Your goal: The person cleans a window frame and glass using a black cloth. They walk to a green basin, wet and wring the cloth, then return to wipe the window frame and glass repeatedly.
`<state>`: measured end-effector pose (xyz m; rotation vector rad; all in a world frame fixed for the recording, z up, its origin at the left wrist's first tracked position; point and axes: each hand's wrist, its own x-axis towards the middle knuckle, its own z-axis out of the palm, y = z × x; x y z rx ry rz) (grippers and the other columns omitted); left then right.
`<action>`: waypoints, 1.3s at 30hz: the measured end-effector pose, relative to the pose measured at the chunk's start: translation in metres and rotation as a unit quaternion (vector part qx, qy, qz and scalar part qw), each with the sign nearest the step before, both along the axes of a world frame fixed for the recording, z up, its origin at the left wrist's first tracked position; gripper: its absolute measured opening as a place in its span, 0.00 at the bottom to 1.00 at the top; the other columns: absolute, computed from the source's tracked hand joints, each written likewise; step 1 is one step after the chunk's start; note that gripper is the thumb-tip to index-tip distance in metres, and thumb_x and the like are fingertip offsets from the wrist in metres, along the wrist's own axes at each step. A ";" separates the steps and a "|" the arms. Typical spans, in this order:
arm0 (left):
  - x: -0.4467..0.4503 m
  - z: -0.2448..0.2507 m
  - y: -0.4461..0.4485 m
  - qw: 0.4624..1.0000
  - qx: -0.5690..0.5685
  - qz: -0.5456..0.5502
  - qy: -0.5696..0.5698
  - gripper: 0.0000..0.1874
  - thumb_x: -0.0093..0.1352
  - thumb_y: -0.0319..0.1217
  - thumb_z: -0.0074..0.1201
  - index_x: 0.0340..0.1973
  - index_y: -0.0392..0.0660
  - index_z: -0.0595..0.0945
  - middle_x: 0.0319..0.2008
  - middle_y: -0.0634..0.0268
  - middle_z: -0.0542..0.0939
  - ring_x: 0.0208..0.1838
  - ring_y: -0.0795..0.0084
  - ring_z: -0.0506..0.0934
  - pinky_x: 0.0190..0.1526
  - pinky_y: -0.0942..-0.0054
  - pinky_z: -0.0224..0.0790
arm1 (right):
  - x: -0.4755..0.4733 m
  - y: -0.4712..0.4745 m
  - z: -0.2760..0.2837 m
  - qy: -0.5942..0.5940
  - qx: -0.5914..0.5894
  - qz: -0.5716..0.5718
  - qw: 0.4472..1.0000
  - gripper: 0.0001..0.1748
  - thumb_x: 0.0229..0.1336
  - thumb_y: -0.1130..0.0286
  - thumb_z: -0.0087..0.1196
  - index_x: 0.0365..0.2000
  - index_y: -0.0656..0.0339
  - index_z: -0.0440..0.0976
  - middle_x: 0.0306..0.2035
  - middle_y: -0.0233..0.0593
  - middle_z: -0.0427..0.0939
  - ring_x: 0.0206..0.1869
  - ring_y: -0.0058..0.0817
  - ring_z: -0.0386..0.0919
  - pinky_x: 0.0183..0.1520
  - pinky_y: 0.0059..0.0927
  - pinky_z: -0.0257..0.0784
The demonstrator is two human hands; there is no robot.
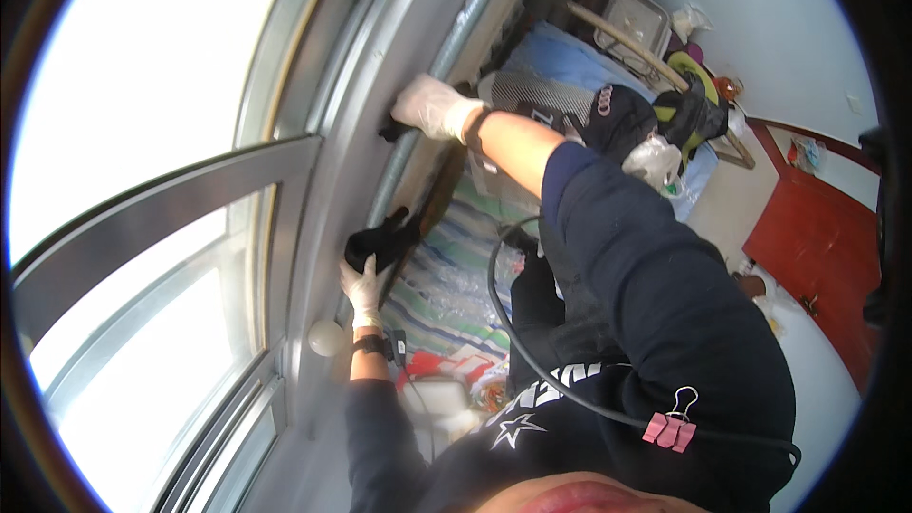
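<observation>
My left hand (361, 292), in a thin translucent glove, grips the lower edge of a black item (381, 242) against the window wall. Its shape is blurred; it may be cloth. Further up, my gloved right hand (433, 108) is closed in a fist, with a dark piece (393, 131) poking out beneath it. Whether both dark parts belong to one thing, I cannot tell. A grey metal pipe (394, 172) runs along the wall behind both hands, and the right fist covers part of it.
A bright metal-framed window (303, 157) fills the left. Below lies a striped sheet (449, 278). A black cap (618, 117), a plastic bag (652, 160) and a wooden bar (630, 46) are beyond my right arm. A cable (502, 306) with a pink binder clip (670, 432) crosses my body.
</observation>
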<state>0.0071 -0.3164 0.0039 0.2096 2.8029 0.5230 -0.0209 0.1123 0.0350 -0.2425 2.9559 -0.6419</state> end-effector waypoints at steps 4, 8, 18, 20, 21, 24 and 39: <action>0.004 0.009 0.010 0.994 0.104 0.023 0.012 0.27 0.65 0.28 0.59 0.58 0.33 0.71 0.51 0.45 0.78 0.56 0.50 0.75 0.62 0.58 0.64 | -0.002 0.009 0.005 -0.054 -0.037 0.015 0.998 0.20 0.47 0.78 0.60 0.44 0.52 0.83 0.46 0.43 0.83 0.53 0.40 0.80 0.56 0.36 0.75; 0.024 0.043 0.051 0.958 0.254 0.133 -0.016 0.20 0.66 0.20 0.52 0.54 0.34 0.74 0.45 0.56 0.80 0.50 0.66 0.77 0.56 0.68 0.69 | -0.004 0.014 -0.006 -0.081 -0.074 -0.012 0.994 0.14 0.41 0.79 0.57 0.33 0.61 0.82 0.37 0.48 0.84 0.47 0.46 0.81 0.52 0.42 0.76; 0.064 0.166 0.161 0.855 0.461 0.185 -0.153 0.16 0.70 0.21 0.54 0.54 0.34 0.76 0.51 0.57 0.80 0.54 0.68 0.78 0.59 0.69 0.69 | 0.131 0.070 0.026 -0.059 -0.509 -0.387 0.767 0.39 0.45 0.66 0.67 0.56 0.77 0.70 0.56 0.54 0.77 0.60 0.40 0.74 0.64 0.31 0.67; 0.061 0.182 0.170 0.837 0.513 0.124 -0.142 0.17 0.70 0.22 0.56 0.54 0.34 0.77 0.49 0.60 0.81 0.53 0.71 0.77 0.59 0.72 0.68 | 0.171 0.086 0.042 -0.084 -0.765 -0.356 0.530 0.25 0.52 0.70 0.64 0.50 0.70 0.75 0.48 0.42 0.82 0.52 0.31 0.79 0.57 0.29 0.71; 0.061 0.190 0.173 0.856 0.485 0.118 -0.137 0.17 0.69 0.23 0.56 0.54 0.34 0.77 0.49 0.61 0.81 0.53 0.71 0.77 0.59 0.73 0.68 | 0.181 0.089 0.047 -0.028 -0.735 -0.406 0.543 0.21 0.57 0.64 0.61 0.46 0.68 0.78 0.44 0.40 0.83 0.46 0.35 0.80 0.55 0.32 0.73; 0.070 0.208 0.173 0.844 0.511 0.077 -0.147 0.17 0.69 0.24 0.58 0.53 0.35 0.77 0.48 0.64 0.81 0.52 0.74 0.77 0.57 0.75 0.68 | 0.229 0.105 0.056 -0.055 -0.879 -0.351 0.318 0.18 0.61 0.64 0.56 0.46 0.67 0.78 0.44 0.41 0.83 0.48 0.36 0.80 0.57 0.34 0.73; 0.127 0.337 0.161 0.868 0.454 -0.198 0.037 0.09 0.59 0.21 0.61 0.36 0.40 0.83 0.33 0.67 0.83 0.38 0.79 0.80 0.41 0.75 0.74 | 0.280 0.083 0.145 0.111 -0.765 -0.386 0.504 0.07 0.64 0.68 0.51 0.36 0.57 0.77 0.40 0.34 0.81 0.43 0.29 0.79 0.42 0.34 0.75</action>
